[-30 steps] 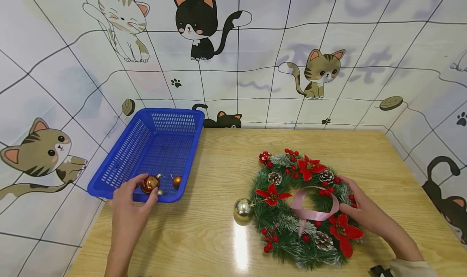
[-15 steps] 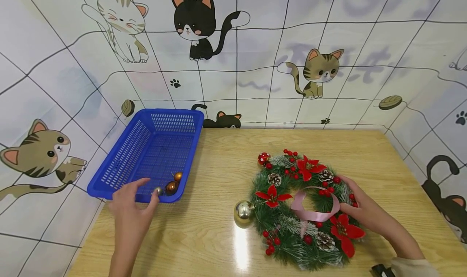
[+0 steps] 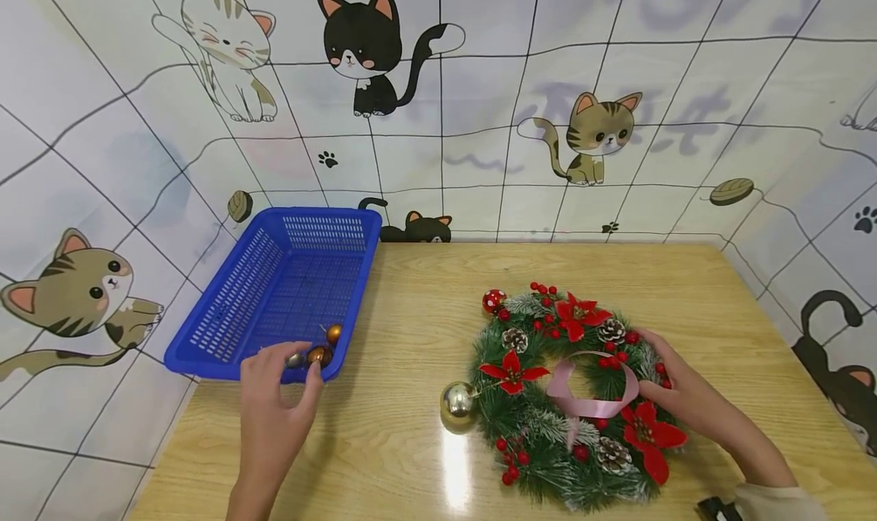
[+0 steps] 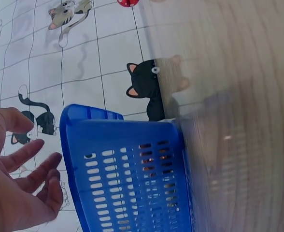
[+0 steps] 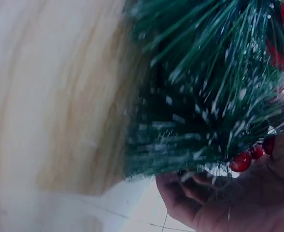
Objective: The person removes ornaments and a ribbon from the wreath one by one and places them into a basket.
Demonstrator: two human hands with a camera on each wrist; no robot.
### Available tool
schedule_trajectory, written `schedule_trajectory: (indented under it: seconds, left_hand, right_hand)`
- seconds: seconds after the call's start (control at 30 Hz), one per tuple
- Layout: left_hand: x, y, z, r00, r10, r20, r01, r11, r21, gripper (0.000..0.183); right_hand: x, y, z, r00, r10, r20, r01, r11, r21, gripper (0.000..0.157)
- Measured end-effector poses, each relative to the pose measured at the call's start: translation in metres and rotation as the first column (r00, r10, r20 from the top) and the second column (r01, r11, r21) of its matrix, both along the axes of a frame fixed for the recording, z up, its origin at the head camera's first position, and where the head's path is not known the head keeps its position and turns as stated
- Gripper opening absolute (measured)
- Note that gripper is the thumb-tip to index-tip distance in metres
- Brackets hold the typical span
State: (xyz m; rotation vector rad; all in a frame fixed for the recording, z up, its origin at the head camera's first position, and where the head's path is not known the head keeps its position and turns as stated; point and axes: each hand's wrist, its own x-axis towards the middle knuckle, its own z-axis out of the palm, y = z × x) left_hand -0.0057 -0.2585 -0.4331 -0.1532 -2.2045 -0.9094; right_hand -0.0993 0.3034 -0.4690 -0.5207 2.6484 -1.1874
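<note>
My left hand [image 3: 277, 403] hovers over the near edge of the blue plastic basket [image 3: 368, 273], thumb and fingers apart around nothing. Just beyond its fingertips, in the basket's near right corner, lie a copper-brown bauble [image 3: 320, 355], a small orange-gold bauble [image 3: 333, 334] and a small silvery ball [image 3: 294, 360], the last partly hidden by the fingers. On the table's right half lies a green Christmas wreath [image 3: 530, 422] with red poinsettias, berries and pine cones. My right hand [image 3: 674, 384] grips its right side, thumb on the inner part. A shiny gold bauble [image 3: 457, 404] sits at the wreath's left edge.
A pink ribbon [image 3: 592, 408] loops across the wreath's centre. At its upper left is a red white-dotted ball [image 3: 493, 301]. The wooden table [image 3: 425, 292] meets a cat-patterned wall [image 3: 479, 155] at the back.
My left hand has let go of the copper-brown bauble, which now lies in the basket's corner, and has shifted right over the small balls. My right hand stays on the wreath.
</note>
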Motion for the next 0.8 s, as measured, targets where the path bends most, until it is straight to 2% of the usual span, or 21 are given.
schedule_trajectory:
  seconds: [0.07,0.27,0.47,0.8]
  left_hand:
    - [0.0,0.004,-0.001,0.999,-0.029,0.012,0.029,1.0,-0.002,0.027]
    - [-0.002,0.015,-0.001,0.995,-0.099,-0.025,0.099,0.995,-0.013,0.029]
    - [-0.005,0.027,-0.005,0.988,-0.155,0.011,0.155,0.988,-0.005,0.032]
    - [-0.008,0.05,-0.008,0.973,-0.232,-0.019,0.232,0.973,0.007,0.043]
  right_hand:
    - [0.001,0.0,0.0,1.0,-0.02,0.012,0.02,1.0,0.0,0.084]
    - [0.006,-0.001,0.003,0.99,-0.097,0.101,0.098,0.995,-0.008,0.092]
    - [0.009,-0.004,0.007,0.967,-0.169,0.192,0.168,0.986,0.023,0.095]
    - [0.014,-0.005,0.007,0.956,-0.197,0.218,0.191,0.98,0.046,0.093]
